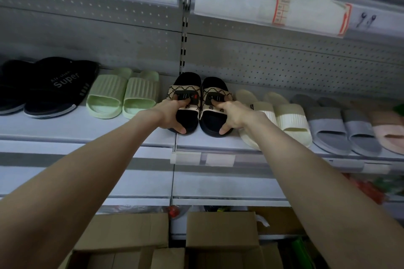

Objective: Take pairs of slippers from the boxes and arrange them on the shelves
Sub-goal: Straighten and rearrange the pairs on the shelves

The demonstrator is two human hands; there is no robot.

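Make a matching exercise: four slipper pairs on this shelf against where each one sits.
Things:
1. black "super" slippers
2. green slippers
3. patterned-strap slippers
4. grey slippers

Places:
a. gripped, one in the left hand, one in the right hand
b. just right of the cream slippers
c. far left
d. between 1 and 3

Pairs: 1-c, 2-d, 3-a, 4-b

Each hand gripped one black slipper: left hand point(172, 113) and right hand point(231, 114), near the shelf point(87, 129) front edge.

Black slippers point(200, 102), beige lattice straps; green pair point(122, 94).
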